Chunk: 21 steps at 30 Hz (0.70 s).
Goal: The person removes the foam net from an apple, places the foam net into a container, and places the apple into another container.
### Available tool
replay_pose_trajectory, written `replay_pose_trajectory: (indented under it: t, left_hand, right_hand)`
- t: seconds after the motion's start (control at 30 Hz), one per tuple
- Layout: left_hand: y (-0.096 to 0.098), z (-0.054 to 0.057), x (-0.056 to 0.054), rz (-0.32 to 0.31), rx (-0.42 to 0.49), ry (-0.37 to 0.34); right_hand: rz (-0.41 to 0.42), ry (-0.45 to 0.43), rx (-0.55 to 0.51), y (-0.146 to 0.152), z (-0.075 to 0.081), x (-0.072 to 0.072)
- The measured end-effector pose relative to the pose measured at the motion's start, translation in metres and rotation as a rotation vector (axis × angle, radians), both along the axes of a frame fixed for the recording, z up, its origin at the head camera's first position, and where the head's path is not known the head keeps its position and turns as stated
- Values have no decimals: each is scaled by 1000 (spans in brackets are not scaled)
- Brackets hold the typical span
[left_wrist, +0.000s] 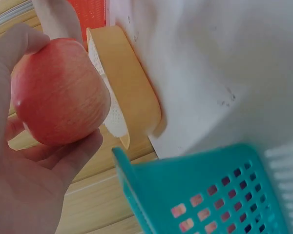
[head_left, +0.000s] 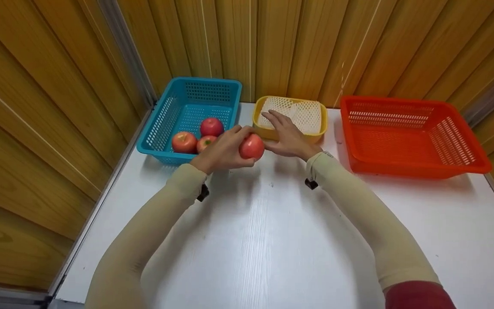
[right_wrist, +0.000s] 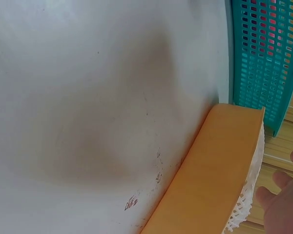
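Note:
My left hand (head_left: 224,151) grips a red apple (head_left: 251,146) above the table, between the blue basket and the yellow container. In the left wrist view the fingers and thumb curl round this apple (left_wrist: 61,92). Beside it, my right hand (head_left: 290,138) hovers with spread fingers over the near side of the yellow container (head_left: 324,121), holding nothing. White foam netting (head_left: 309,113) lies in that container. Only the right fingertips (right_wrist: 282,179) and part of the hand show in the right wrist view.
Several red apples (head_left: 184,142) are in the near end of the blue basket (head_left: 144,146) at left. A red basket (head_left: 418,169) stands at right on the white table (head_left: 247,240). Wood-look panels (head_left: 272,47) rise behind and at the left.

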State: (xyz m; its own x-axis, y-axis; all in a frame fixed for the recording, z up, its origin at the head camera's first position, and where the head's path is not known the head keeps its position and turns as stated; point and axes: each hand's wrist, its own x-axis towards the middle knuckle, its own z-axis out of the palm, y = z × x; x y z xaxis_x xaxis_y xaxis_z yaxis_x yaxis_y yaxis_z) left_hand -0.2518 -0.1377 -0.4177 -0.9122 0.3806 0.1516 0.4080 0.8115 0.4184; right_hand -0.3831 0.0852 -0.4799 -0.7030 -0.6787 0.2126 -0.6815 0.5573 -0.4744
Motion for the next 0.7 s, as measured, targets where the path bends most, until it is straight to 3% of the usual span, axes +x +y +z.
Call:
replay_pose_trajectory:
  t: [0.23, 0.7]
  left_hand:
    - [-14, 11, -3, 8, 25, 36]
    - [-48, 26, -7, 116, 88, -11]
  right_hand:
    - [4, 4, -7, -4, -1, 5]
    - [57, -43, -33, -15, 0, 15]
